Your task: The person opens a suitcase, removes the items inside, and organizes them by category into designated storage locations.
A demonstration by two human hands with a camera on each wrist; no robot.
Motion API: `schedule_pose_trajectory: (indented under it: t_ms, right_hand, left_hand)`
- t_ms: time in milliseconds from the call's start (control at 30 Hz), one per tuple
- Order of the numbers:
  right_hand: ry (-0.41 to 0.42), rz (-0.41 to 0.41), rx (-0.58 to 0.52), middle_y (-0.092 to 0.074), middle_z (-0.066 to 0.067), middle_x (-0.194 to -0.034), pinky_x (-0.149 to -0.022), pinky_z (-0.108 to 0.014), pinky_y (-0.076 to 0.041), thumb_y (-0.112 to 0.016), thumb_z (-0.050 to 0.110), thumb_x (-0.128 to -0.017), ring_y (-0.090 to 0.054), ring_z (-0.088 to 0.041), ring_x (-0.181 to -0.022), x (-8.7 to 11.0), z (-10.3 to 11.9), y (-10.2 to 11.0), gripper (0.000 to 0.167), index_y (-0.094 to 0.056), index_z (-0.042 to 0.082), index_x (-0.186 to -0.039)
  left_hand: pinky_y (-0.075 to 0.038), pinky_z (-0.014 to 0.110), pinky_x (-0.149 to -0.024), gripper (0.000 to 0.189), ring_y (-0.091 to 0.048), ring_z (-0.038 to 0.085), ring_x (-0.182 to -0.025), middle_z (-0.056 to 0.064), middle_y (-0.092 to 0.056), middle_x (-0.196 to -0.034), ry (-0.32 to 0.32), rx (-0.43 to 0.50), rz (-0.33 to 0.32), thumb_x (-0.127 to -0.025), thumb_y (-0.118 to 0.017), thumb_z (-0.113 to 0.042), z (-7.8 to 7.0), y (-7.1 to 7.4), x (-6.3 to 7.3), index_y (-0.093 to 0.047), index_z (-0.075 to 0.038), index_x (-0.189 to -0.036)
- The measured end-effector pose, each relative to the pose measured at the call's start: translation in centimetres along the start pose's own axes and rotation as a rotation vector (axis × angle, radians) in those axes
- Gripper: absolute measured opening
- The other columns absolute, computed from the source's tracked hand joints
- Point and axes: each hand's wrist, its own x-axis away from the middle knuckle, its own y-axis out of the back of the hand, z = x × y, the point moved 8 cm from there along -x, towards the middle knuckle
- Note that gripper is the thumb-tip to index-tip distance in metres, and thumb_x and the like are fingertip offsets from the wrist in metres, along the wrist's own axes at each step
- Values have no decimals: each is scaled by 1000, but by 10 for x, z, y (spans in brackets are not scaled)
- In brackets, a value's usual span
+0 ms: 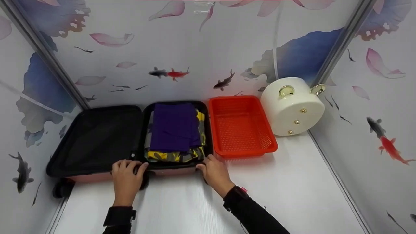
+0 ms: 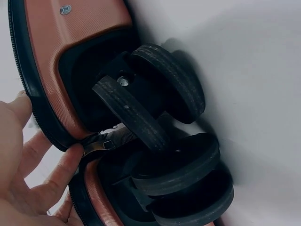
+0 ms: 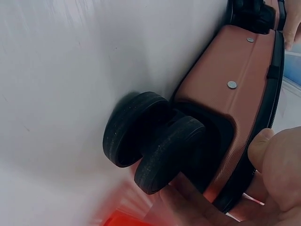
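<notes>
An open pink suitcase (image 1: pixel 162 171) with a black lining lies flat at the back. Its left half (image 1: pixel 104 139) shows only the dark lining. In the right half, folded purple cloth (image 1: pixel 174 126) lies on yellow-and-grey camouflage cloth (image 1: pixel 174 156). My left hand (image 1: pixel 126 177) holds the front rim where the two halves meet, beside the black wheels (image 2: pixel 181 165) in the left wrist view. The right hand (image 1: pixel 216 174) grips the right half's front right corner. In the right wrist view its thumb lies on the zipped rim and its fingers are near another wheel pair (image 3: pixel 164 150).
A red perforated plastic basket (image 1: pixel 243 130) stands right beside the suitcase. Farther right is a cream round case (image 1: pixel 289 107) with gold rings and studs. Patterned walls (image 1: pixel 195 48) enclose the white table (image 1: pixel 276 188) at the back and both sides.
</notes>
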Motion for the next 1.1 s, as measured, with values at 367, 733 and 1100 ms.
schedule_pose_trajectory:
  t_ms: [367,733,1100]
  right_hand:
    - [-4,12,27,-73,-10,-112,-91,-48,-64,-64,46,-110,-76,-30,-102,-1,-1,0,45,-81,4,-113]
    - [19,-9,-2,-76,-12,-128,-98,-47,-62,-64,40,-112,-70,-32,-114,-14,16,29,41,-80,7,-130]
    - [-11,6,-113,-75,-15,-124,-102,-52,-60,-66,28,-110,-71,-35,-117,-53,2,55,33,-79,2,-126]
  left_hand:
    - [-37,64,-117,35,-51,47,-129,21,-73,-119,16,18,10,-104,-78,-43,0,-1,-3,-82,-8,-107]
    - [-40,64,-116,32,-52,47,-130,22,-68,-125,95,4,42,-102,-82,-36,-10,4,-4,-81,-5,-111]
    - [-54,56,-96,20,-67,37,-101,15,-73,-108,-72,52,36,-105,-78,-27,-70,-8,-34,-81,-8,-102]
